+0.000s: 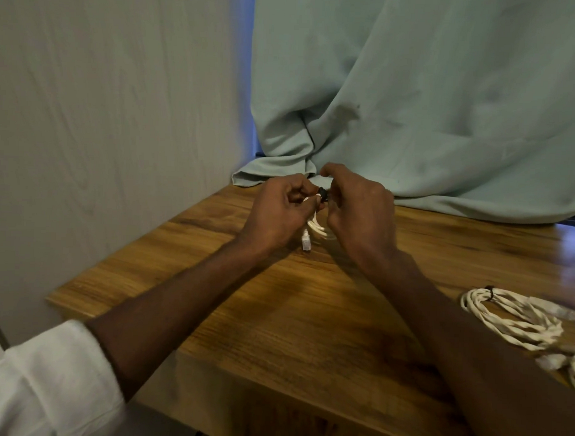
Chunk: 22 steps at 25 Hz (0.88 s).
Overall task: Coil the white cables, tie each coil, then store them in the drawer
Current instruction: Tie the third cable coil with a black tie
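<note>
I see the left hand (276, 211) and right hand (358, 204) pinching a dark tie (322, 197) on a small white coil (317, 227) — connector (306, 243) dangling; a tied coil (517, 315) lies on the table (276, 315).

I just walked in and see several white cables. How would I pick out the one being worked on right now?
Find the pale green cloth draped over the back of the wooden table. Just before its hem, both hands hold a small white cable coil, plug dangling. The coil lying at the right edge is untouched and already tied.
</note>
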### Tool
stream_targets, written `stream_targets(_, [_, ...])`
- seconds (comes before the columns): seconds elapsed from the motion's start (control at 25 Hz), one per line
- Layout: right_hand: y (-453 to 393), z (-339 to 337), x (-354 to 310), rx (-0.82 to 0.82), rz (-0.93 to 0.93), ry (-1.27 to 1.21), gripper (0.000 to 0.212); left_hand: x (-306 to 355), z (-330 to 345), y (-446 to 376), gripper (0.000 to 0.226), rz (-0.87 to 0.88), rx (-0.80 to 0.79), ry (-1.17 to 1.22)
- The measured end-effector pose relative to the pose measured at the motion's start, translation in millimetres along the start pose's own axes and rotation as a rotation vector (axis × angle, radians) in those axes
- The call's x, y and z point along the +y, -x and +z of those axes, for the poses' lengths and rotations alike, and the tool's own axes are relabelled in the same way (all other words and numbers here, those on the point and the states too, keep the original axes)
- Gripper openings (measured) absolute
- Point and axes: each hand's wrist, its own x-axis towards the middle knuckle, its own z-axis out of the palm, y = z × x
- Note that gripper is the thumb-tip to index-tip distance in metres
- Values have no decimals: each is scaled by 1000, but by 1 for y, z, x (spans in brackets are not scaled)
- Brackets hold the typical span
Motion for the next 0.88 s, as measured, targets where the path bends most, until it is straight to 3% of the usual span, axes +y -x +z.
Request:
stream_targets(0.12, [4,4,2,40,-76,-18,31,0,0,0,12,2,6,-31])
stream_targets(0.28, [2,11,4,115,115,-65,14,-1,-1,-4,11,-176,79,159])
stream_targets(0.48, [1,17,5,113,195,15,27,3,2,-4,16,-243,135,284])
stream_targets(0.68, [1,19,10,171,230,5,19,1,5,-4,16,-323,153,447])
stream_targets(0.88, [3,21,12,168,239,-96,16,0,6,-4,16,-327,155,437])
